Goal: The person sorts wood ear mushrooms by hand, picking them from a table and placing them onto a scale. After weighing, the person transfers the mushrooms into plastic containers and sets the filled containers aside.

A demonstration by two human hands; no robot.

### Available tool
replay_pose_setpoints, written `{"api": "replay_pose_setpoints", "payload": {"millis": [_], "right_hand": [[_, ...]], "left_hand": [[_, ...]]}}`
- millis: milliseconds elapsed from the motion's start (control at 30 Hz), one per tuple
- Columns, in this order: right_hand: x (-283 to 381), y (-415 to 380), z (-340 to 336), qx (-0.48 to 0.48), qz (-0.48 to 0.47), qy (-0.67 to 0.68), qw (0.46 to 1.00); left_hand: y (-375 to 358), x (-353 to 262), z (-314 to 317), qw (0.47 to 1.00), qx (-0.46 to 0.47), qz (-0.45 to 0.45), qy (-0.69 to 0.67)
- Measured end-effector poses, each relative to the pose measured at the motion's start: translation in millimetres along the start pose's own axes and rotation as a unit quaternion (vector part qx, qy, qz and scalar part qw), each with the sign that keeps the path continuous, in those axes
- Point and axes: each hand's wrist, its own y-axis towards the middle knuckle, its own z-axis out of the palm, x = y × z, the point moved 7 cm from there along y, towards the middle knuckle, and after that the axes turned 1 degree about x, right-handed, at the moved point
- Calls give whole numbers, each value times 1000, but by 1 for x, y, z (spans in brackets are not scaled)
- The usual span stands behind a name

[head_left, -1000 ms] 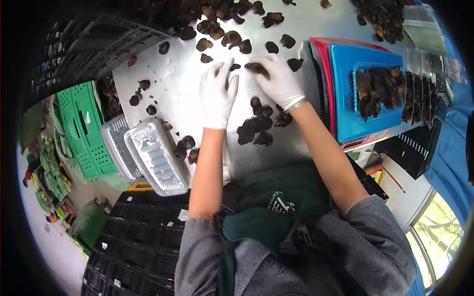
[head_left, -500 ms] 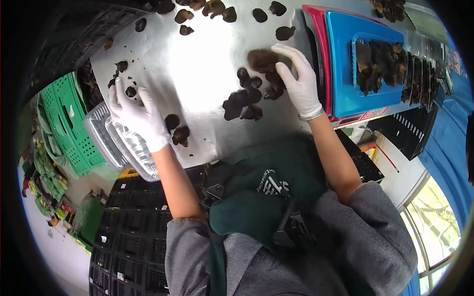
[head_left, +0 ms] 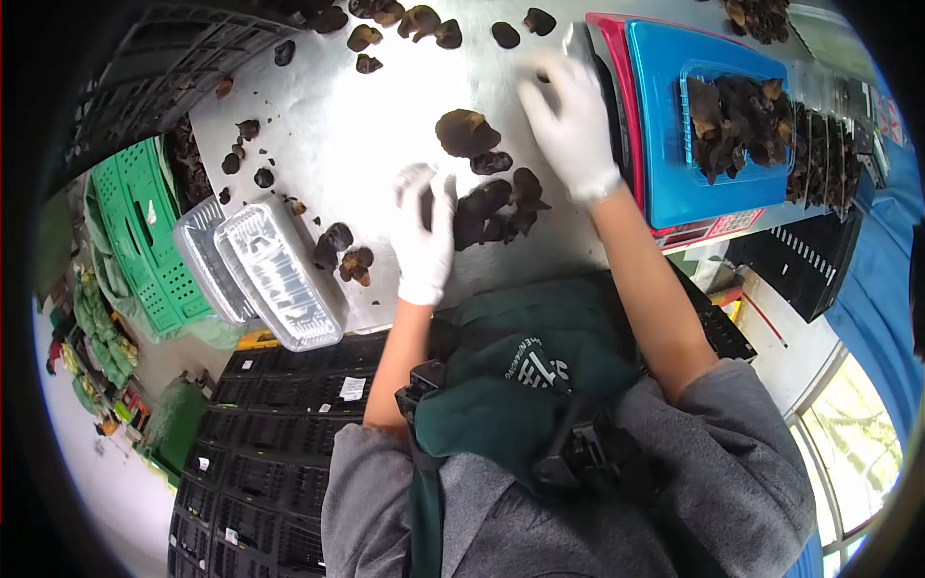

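Observation:
My left hand, in a white glove, is just left of a cluster of dark wood ear mushrooms on the metal table. Its thumb and fingers are apart, and I see nothing between them. My right hand, also gloved, reaches over the table beside the scale. Part of a dark wood ear shows between its thumb and fingers; motion smears the fingertips, so a grip cannot be made out. A broad brown wood ear lies between the two hands.
Clear plastic trays sit at the table's left edge. On the right, a red scale with a blue platform carries a filled clear tray. More wood ears lie along the far side. Black crates stand below the left edge.
My left hand has moved right, from the small pieces near the trays to the central cluster. My right hand has left the broad brown wood ear and moved farther up the table.

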Motion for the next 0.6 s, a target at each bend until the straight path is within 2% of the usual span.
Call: {"api": "replay_pose_setpoints", "payload": {"millis": [33,100,167,233,300,367,400,500,533,600], "right_hand": [[-9,23,9,-38,-20,-2,999],[-25,53,30,-59,6,-119,991],[-40,46,60,-20,-1,-271,962],[-32,17,70,100,-11,-142,985],[1,-19,56,199,-34,-64,977],[10,-23,42,156,26,-12,987],[21,-9,30,71,-8,-22,997],[6,50,51,36,47,53,997],[4,67,66,23,5,-22,999],[5,90,93,8,-69,-131,989]], "left_hand": [[13,0,-8,997,-36,24,56],[48,-10,-17,993,-53,51,96],[76,0,-13,995,-83,49,31],[99,3,-16,992,-106,60,6],[110,9,-19,990,-118,70,25],[119,10,-16,990,-117,69,34],[119,10,-14,991,-108,66,39],[122,10,-4,994,-94,48,28],[120,7,-3,994,-86,49,53],[113,1,4,998,-58,23,13]]}}
